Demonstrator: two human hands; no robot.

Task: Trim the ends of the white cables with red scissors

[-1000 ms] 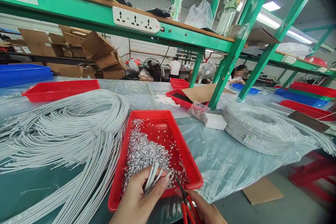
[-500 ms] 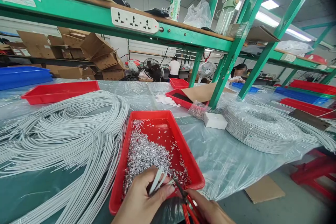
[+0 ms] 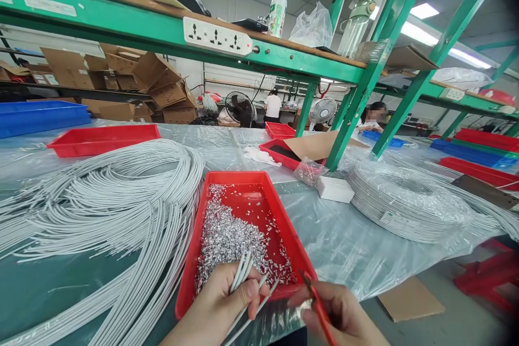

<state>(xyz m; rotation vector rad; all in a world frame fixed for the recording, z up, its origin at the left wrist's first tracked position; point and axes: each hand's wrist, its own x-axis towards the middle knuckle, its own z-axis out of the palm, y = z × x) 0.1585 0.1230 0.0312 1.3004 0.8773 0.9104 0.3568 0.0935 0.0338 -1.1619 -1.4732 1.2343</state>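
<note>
Wires [image 3: 242, 273], thin, round and pale grey, stick up from the left hand [image 3: 227, 294], over the near end of a red plastic tray [image 3: 288, 227]. The thumb and fingers of this hand pinch the bunch tight. One wire leans out to the right of the others, and I can't tell if the fingertips hold it too. The right hand [image 3: 340, 303] is on the right, with its fingers curled around a hand tool with red handles and a dark metal tip [image 3: 321, 311]. It looks a bit blurry. Half a second ago the tool's tip was right at the wire ends; now it has moved off to the right, apart from them.

Tiny shiny silver bits [image 3: 229, 232] lie in a pile in the tray, mostly on its left side. To the left of the tray is a big heap of loose pale grey wires [image 3: 121, 221], bent in loops. On the right sit a small white box [image 3: 335, 189] and, just beside it, a fat round coil of pale grey wire [image 3: 405, 213]. Farther off, a long green metal shelf [image 3: 141, 21] goes across.
</note>
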